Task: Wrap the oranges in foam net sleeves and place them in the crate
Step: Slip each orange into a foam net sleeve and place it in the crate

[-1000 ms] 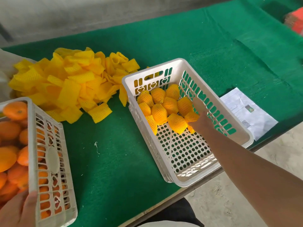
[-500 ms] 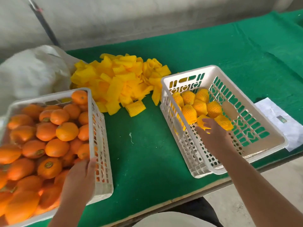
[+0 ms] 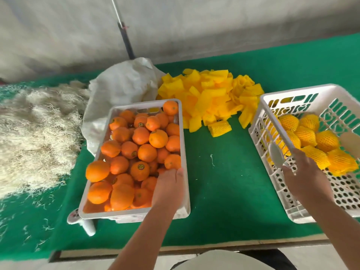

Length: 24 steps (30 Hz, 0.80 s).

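Fingers of the left hand (image 3: 169, 189) reach among oranges (image 3: 136, 151); right hand (image 3: 305, 179) hangs relaxed over the crate (image 3: 259, 133) rim, green table (image 3: 224, 182) between.

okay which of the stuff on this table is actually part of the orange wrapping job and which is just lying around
Job: bare oranges in left crate; yellow foam sleeves; right crate of wrapped oranges.
Lying about: white sack; pale fibre heap; pole.

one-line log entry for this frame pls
stage: reaching for next orange | left hand: on bare oranges, grip unclear | right hand: over white crate rim, empty | wrapped oranges: in crate | foam sleeves: piled behind
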Tool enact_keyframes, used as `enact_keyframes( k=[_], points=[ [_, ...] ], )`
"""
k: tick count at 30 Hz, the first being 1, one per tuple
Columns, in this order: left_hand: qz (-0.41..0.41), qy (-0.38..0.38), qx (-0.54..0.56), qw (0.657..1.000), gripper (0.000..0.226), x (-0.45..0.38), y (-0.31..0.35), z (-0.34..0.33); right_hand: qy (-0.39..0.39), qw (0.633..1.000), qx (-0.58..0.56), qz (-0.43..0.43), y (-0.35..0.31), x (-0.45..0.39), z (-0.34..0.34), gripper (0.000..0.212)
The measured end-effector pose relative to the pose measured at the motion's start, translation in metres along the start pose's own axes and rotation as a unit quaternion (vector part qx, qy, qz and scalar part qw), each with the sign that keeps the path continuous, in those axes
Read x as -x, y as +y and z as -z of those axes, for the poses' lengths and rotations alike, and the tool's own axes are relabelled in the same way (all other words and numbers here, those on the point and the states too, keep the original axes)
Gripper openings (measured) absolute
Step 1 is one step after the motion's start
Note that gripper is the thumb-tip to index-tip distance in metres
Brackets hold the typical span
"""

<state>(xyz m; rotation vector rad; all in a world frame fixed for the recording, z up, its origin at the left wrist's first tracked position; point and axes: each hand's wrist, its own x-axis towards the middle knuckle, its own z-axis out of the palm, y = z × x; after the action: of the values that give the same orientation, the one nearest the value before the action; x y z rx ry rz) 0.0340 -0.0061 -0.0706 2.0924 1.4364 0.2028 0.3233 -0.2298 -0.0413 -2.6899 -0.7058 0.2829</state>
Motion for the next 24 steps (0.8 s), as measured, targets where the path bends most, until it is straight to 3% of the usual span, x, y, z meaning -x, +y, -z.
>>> enact_keyframes(
  k=[5,9,13,24],
  points=[
    [-0.029,0.058,0.007,0.998,0.021,-0.011,-0.003,0.016,0.011,1.000,0.017,0.017,-0.002,0.004,-0.001,0.065],
    [-0.073,0.108,-0.058,0.990,0.049,-0.035,-0.003,0.043,0.022,0.999,0.029,0.020,-0.005,0.004,-0.002,0.070],
    [-0.043,0.095,-0.099,0.990,0.071,-0.064,-0.001,0.059,0.030,0.999,0.034,0.030,-0.005,0.005,-0.004,0.073],
    [0.003,0.152,-0.123,0.981,0.090,-0.112,0.005,0.045,0.025,0.999,0.036,0.033,-0.003,0.005,-0.005,0.083]
  ],
)
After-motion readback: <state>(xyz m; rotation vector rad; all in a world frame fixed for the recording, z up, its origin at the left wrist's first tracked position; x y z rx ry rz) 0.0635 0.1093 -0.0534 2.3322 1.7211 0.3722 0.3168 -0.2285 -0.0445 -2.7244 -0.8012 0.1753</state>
